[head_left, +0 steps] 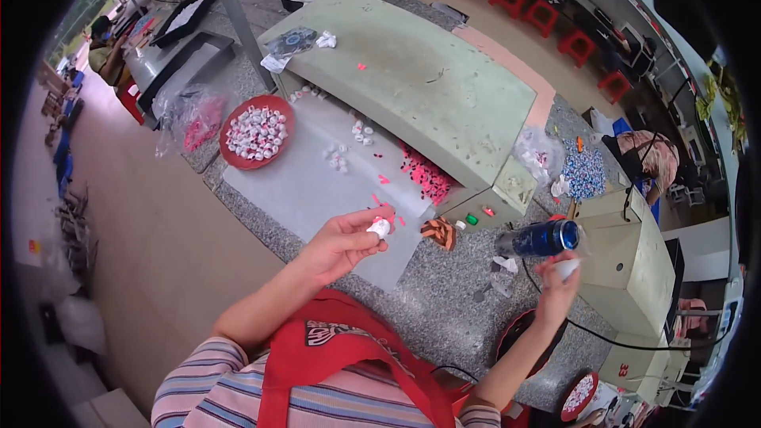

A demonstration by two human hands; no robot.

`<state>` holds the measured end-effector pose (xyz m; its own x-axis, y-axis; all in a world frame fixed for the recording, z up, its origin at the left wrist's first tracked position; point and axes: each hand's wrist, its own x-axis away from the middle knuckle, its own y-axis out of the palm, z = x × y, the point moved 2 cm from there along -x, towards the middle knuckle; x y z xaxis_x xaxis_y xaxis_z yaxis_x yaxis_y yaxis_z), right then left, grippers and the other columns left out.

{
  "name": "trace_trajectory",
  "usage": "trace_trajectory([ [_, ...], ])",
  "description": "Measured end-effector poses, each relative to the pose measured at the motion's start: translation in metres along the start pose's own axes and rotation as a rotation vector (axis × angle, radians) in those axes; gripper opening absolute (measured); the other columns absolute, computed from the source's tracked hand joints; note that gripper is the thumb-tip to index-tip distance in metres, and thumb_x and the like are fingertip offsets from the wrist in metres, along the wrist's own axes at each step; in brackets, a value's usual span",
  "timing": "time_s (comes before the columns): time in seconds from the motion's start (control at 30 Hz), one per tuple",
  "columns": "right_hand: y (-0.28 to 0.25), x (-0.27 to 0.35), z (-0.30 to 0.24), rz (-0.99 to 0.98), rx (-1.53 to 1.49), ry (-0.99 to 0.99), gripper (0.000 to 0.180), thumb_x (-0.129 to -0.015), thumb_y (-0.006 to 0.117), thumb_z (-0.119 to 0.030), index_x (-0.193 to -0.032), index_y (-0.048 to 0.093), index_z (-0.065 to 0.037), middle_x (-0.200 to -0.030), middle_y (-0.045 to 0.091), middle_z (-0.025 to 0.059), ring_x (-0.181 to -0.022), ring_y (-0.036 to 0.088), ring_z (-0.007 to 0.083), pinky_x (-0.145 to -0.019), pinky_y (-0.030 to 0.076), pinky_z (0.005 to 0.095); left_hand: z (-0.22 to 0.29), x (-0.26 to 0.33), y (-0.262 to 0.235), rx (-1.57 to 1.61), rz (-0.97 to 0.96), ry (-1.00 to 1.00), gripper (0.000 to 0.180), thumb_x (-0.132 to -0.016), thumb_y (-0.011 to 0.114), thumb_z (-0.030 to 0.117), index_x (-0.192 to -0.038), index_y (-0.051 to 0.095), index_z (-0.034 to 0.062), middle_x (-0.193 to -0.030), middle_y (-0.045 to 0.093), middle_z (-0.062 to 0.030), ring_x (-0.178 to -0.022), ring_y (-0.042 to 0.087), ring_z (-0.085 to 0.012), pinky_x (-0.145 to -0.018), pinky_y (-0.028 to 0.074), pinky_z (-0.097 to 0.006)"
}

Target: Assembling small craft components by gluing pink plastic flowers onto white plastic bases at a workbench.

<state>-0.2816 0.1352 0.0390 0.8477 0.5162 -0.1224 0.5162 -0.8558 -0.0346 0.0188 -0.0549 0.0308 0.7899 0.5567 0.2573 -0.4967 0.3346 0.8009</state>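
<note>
My left hand point(346, 246) pinches a small white rounded piece point(380, 227) between thumb and fingers, with a bit of pink showing beside it. It hovers over a white sheet point(317, 198) on the bench. To the right, my raised right hand point(558, 289) is closed round a white thing point(565, 269), too blurred to tell its kind. Just beyond that hand lies a dark blue cylinder point(541, 238). Small pink pieces point(424, 178) are heaped along the pale green machine housing. A red bowl point(231, 154) at the left holds many white pieces with pink marks.
The pale green housing point(412, 55) spans the far side of the bench. An orange and black striped bundle point(440, 232) and a green piece point(472, 219) lie near its corner. A black cable point(614, 342) crosses at the right. Other people work farther off.
</note>
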Motion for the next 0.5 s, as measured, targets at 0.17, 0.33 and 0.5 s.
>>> trace_trajectory([
  [0.17,0.069,0.102,0.033,-0.140,-0.120,0.256,0.039,-0.074,0.055,0.007,-0.109,0.040,-0.002,-0.084,0.052,0.0072,-0.080,0.057,0.0178,-0.071,0.049,0.0289,0.012,0.016,-0.012,-0.265,0.007,-0.007,0.041,-0.080,0.056,0.003,-0.119,0.044,-0.0009,-0.103,0.057,-0.0166,-0.087,0.061,-0.0207,-0.073,0.051,-0.022],
  [0.33,0.109,0.126,0.069,-0.050,-0.380,0.521,0.038,-0.076,0.058,-0.002,-0.111,0.044,-0.004,-0.096,0.058,0.0122,-0.088,0.058,0.0232,-0.066,0.051,0.0318,0.037,0.026,-0.038,-0.217,0.029,0.066,0.037,-0.078,0.057,0.001,-0.114,0.049,-0.0006,-0.103,0.058,-0.0143,-0.085,0.060,-0.0182,-0.071,0.049,-0.023],
  [0.5,0.133,0.137,0.133,0.069,-0.338,0.607,0.032,-0.074,0.062,-0.003,-0.103,0.050,-0.006,-0.093,0.059,0.0059,-0.082,0.058,0.0149,-0.064,0.050,0.0268,0.034,0.012,-0.100,-0.700,0.217,0.248,0.032,-0.076,0.060,0.003,-0.107,0.054,-0.0030,-0.087,0.062,-0.0092,-0.072,0.060,-0.0151,-0.067,0.048,-0.025],
])
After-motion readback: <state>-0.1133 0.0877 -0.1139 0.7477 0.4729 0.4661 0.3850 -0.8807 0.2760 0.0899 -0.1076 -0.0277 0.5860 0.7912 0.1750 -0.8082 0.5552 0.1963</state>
